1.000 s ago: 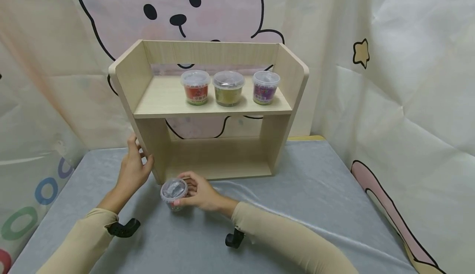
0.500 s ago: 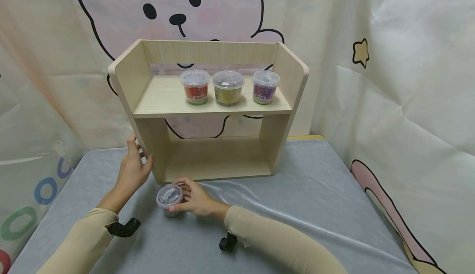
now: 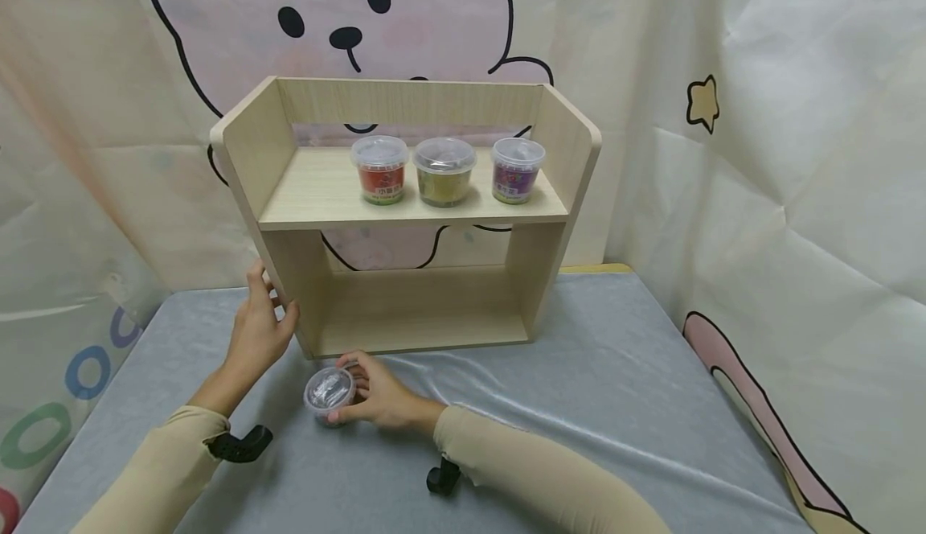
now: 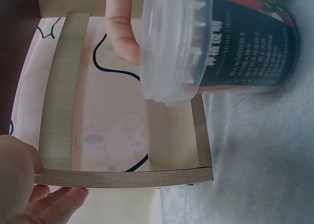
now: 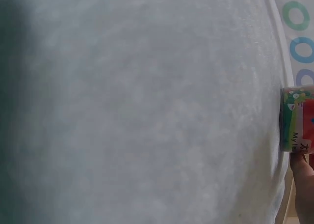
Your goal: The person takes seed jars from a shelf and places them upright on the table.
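Note:
A two-tier wooden shelf (image 3: 419,306) stands on the blue-grey cloth. At its left side panel is my left hand (image 3: 262,321), gripping the front edge between thumb and fingers; the left wrist view shows those fingers (image 4: 61,204) along the panel. My right hand (image 3: 381,396) holds a clear-lidded plastic cup (image 3: 329,389) from its right side, in front of the shelf's lower left corner. Red and dark printing with white text covers the cup (image 4: 245,47) in the left wrist view. Only a coloured part of this cup (image 5: 298,118) shows at the right wrist view's edge.
On the upper tier stand a red-labelled cup (image 3: 382,172), a yellow-green cup (image 3: 444,176) and a purple-labelled cup (image 3: 517,172), all lidded. Behind the shelf hangs a printed curtain (image 3: 593,27). Cloth (image 3: 615,405) extends to the right of the shelf.
My right hand has moved the cup slightly left and towards me, away from the shelf's front, mostly in the first half second. The left hand stays on the panel.

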`<state>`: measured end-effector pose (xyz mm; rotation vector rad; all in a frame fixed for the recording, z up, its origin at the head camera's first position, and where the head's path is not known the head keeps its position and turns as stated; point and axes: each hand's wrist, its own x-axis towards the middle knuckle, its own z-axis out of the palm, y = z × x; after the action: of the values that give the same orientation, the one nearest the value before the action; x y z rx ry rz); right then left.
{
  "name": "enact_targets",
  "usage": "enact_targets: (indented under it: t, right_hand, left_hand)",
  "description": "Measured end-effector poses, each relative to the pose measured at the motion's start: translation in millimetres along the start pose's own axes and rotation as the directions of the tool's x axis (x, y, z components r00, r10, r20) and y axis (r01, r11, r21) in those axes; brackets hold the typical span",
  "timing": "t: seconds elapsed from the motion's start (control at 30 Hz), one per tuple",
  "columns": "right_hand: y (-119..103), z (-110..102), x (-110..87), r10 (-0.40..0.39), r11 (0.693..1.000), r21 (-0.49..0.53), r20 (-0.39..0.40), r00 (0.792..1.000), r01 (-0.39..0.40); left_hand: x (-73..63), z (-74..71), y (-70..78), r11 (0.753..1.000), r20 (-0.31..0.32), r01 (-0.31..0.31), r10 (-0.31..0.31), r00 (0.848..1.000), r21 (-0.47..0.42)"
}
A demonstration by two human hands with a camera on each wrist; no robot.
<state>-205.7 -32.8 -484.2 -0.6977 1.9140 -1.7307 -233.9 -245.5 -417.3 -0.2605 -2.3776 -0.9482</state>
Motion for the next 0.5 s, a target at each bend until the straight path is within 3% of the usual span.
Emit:
enact_targets:
  t: [0.5]
  right_hand:
    - [4.5,0.4,-3.5,-0.037,0.999,-0.028,0.03,0.999,0.038]
  left_hand:
    - [0.0,1.4,0.6,1.0,-0.014,-0.007,0.007,1.0,-0.013]
